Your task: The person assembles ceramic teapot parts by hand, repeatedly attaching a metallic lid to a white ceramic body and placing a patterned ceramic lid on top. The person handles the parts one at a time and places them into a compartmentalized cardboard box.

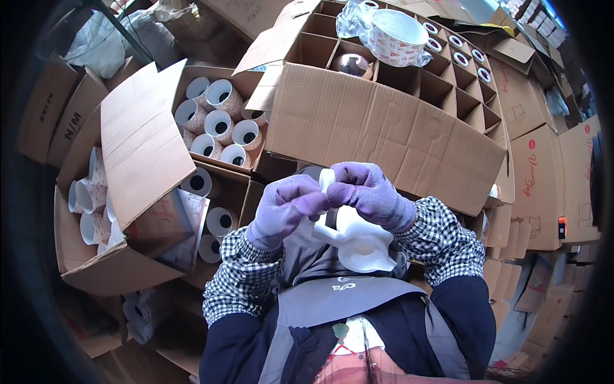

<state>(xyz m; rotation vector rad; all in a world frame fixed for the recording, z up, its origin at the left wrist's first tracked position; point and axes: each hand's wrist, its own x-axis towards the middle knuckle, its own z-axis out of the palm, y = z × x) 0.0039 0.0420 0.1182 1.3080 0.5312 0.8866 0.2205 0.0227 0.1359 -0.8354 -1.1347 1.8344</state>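
My left hand [286, 208], in a purple knit glove, is closed with its fingertips pinching a small white ring-like piece [327, 180]. From the other side my right hand [371, 195], gloved the same way, is closed on that piece too. The fingers hide much of its shape. Just below the hands, in front of my grey apron [307, 307], is a white plastic jug top [364, 248] with a spout and a handle-like arm. What supports it is hidden.
Ahead stands a divided carton [384, 121] holding white rings [460, 59], a shiny round flask [353, 64] and a patterned cylinder [398, 37] on top. Patterned jug bodies [219, 123] fill cartons at left. A raised flap [144, 144] stands between them. Stacked cartons [534, 185] line the right.
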